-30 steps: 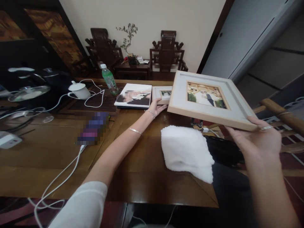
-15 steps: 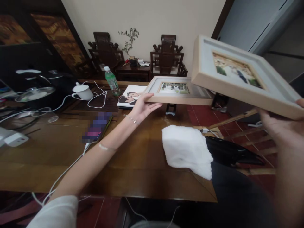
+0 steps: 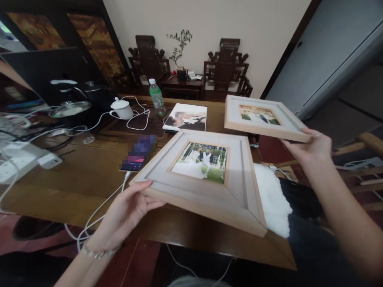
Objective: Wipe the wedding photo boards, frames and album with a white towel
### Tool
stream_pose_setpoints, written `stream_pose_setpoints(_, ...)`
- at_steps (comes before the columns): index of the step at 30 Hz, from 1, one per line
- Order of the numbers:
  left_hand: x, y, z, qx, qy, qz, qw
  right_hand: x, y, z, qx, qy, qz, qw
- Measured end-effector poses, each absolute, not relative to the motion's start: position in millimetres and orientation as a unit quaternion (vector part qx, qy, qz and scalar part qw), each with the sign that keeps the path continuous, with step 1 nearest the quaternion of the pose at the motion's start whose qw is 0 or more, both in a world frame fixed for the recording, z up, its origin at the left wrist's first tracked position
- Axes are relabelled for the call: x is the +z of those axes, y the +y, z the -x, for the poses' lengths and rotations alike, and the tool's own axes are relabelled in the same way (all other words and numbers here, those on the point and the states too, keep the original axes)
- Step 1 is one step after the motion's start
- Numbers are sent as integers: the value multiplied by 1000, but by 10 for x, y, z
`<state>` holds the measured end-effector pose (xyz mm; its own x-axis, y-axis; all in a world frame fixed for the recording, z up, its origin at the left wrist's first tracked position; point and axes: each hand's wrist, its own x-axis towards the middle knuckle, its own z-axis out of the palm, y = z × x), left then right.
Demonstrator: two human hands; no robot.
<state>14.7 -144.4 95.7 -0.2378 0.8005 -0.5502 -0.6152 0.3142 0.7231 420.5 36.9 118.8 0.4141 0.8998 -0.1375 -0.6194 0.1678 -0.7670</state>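
Observation:
Near the front of the wooden table, my left hand point(image 3: 134, 205) grips the near left corner of a pale wood picture frame point(image 3: 203, 191), thumb on top and fingers underneath. Its small inner photo shows two people seated on a swing outdoors. Farther back on the right, my right hand point(image 3: 314, 149) holds a second picture frame point(image 3: 231, 123) by its right end, also thumb above and fingers below. That one tilts slightly over the table's far right side. A white cloth point(image 3: 272, 199) lies partly hidden behind the nearer frame.
A flat photo album or panel point(image 3: 194, 113) lies behind the near frame, beside a green-labelled bottle point(image 3: 157, 97). A phone point(image 3: 137, 153) with a cable, a lidded white cup point(image 3: 122, 108), a pot point(image 3: 72, 113) and a power strip point(image 3: 18, 161) occupy the left side.
My left hand has brought its frame toward me, down over the front of the table. My right hand has carried the other frame away from me and to the left. The view has shifted.

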Motion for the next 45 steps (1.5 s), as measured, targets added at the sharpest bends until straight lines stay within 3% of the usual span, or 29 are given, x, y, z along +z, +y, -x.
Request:
stream_pose_setpoints(20, 566, -1461, -44, 547, 553, -66, 625, 326, 1336, -3854, 508, -200, 531, 648)
stream_pose_setpoints(32, 515, -1427, -66, 555, 553, -72, 617, 279, 1460, -3935, 452, -270, 601, 602)
stream_pose_setpoints(37, 504, -1424, -44, 575, 535, -71, 615, 477, 833, -3880, 348, -373, 589, 627)
stream_pose_setpoints(41, 502, -1442, -35, 595, 529, -58, 602, 677, -384, -3779, 199, -711, 480, 473)
stream_pose_setpoints(45, 506, -1464, -45, 603, 529, -57, 594, 671, -1367, -3721, 56, -887, 347, 299)
